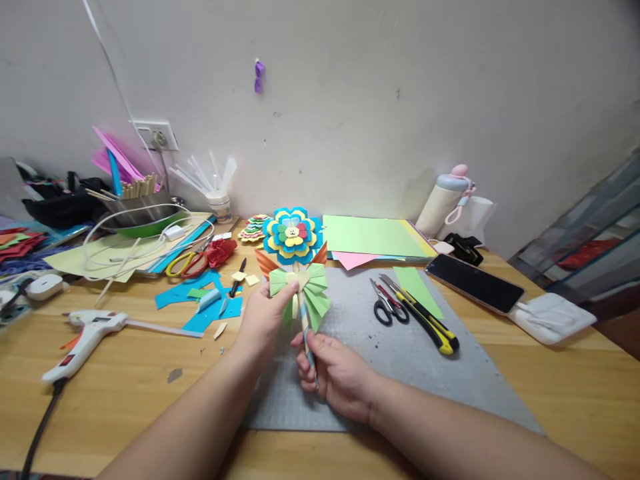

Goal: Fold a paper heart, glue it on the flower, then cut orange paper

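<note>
One paper flower (293, 235) stands above left fingers (289, 291) pinching bow (316, 295), right fingers (303, 365) gripping stick (305, 323).

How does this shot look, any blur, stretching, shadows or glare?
Head view, middle: the paper flower looks fairly crisp; head view, right edge: what looks like shelving is smeared and stretched, probably by the wide lens; head view, back: a soft shadow falls on the wall beside the bottle; head view overall: no strong glare stands out.
</note>
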`<act>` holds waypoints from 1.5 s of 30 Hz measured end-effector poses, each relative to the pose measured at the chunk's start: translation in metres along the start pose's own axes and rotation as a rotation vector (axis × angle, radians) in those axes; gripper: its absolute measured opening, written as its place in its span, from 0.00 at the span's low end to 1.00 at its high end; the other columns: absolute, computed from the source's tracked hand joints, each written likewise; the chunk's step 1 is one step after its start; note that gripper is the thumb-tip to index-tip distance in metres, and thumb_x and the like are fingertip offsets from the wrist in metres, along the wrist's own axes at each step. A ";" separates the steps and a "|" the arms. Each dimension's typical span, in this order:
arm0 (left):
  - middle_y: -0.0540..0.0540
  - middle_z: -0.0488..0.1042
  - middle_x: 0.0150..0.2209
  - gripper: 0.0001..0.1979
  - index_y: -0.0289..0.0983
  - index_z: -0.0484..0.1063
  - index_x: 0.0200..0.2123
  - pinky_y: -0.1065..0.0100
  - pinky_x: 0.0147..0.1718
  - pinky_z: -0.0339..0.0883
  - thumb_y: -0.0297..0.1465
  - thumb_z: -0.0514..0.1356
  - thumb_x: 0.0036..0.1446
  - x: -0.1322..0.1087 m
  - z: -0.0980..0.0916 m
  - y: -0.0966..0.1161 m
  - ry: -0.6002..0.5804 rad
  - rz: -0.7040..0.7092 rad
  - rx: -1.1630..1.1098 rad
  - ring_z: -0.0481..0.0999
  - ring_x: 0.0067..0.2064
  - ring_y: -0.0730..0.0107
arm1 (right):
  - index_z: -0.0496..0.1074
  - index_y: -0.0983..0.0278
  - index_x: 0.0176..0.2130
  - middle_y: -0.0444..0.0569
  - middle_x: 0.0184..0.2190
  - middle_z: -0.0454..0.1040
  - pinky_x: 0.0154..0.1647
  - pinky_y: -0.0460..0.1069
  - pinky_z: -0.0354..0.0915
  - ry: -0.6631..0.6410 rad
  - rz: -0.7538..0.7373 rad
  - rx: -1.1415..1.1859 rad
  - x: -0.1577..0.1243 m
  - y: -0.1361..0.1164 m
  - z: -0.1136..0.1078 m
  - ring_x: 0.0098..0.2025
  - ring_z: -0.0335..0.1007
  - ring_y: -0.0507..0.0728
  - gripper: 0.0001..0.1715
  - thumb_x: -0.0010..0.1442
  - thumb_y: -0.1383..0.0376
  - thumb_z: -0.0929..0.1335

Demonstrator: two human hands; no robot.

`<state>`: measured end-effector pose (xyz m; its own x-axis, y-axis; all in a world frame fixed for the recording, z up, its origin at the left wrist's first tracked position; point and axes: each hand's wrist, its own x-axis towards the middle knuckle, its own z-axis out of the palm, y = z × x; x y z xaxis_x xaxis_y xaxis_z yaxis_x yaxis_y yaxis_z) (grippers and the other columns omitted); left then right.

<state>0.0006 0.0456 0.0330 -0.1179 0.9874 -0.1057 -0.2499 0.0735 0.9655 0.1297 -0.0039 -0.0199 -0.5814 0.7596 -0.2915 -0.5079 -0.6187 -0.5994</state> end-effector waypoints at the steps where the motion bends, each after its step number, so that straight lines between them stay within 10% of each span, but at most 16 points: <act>1: 0.44 0.79 0.32 0.22 0.32 0.76 0.36 0.67 0.33 0.66 0.40 0.70 0.40 0.000 0.000 -0.001 0.009 0.006 -0.003 0.76 0.30 0.66 | 0.70 0.65 0.36 0.40 0.20 0.65 0.24 0.45 0.46 0.001 -0.001 -0.003 0.000 0.000 0.000 0.20 0.53 0.46 0.20 0.54 0.51 0.71; 36: 0.44 0.76 0.47 0.23 0.38 0.74 0.43 0.67 0.47 0.63 0.46 0.65 0.47 0.000 0.007 0.000 -0.006 0.093 0.040 0.72 0.51 0.58 | 0.71 0.66 0.34 0.40 0.19 0.64 0.24 0.44 0.46 0.078 -0.098 0.091 0.011 -0.015 -0.005 0.21 0.53 0.46 0.21 0.50 0.52 0.74; 45: 0.43 0.78 0.34 0.20 0.34 0.76 0.37 0.69 0.33 0.68 0.39 0.70 0.42 0.011 0.004 -0.019 -0.121 -0.113 0.031 0.75 0.30 0.70 | 0.68 0.66 0.34 0.41 0.21 0.66 0.24 0.44 0.48 0.082 -0.138 0.161 0.026 -0.023 -0.007 0.21 0.54 0.46 0.18 0.50 0.56 0.73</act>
<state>0.0084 0.0562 0.0146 0.0266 0.9821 -0.1866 -0.2250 0.1878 0.9561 0.1306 0.0318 -0.0191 -0.4492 0.8488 -0.2789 -0.6775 -0.5271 -0.5129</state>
